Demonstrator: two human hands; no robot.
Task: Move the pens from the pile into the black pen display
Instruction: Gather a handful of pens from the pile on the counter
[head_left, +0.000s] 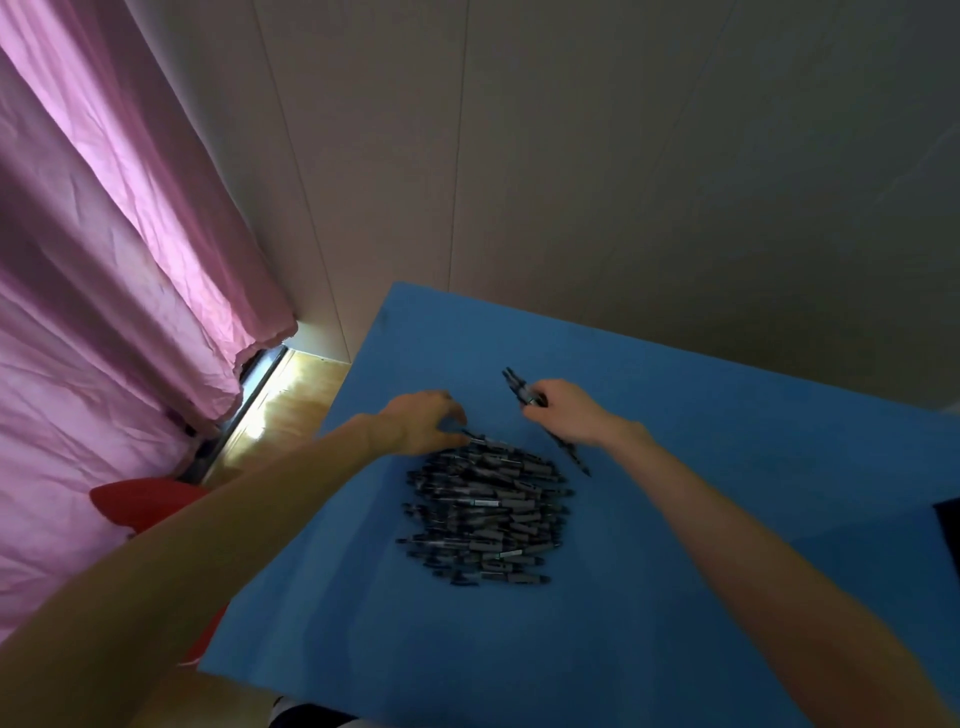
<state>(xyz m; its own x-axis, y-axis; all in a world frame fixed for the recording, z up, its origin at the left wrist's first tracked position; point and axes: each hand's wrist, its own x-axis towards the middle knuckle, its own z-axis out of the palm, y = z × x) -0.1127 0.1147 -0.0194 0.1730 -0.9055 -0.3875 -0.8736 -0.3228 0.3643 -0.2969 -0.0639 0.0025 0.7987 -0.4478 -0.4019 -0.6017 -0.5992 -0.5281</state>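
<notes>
We see the pile of pens at the middle of the blue table. At its 11 o'clock edge our left hand pinches one pen; at 1 o'clock our right hand grips a bundle of pens.

A room in a home, by the look of it — a pink curtain hangs to a wooden floor beside plain panelled walls, and a blue table stands in the corner.
</notes>
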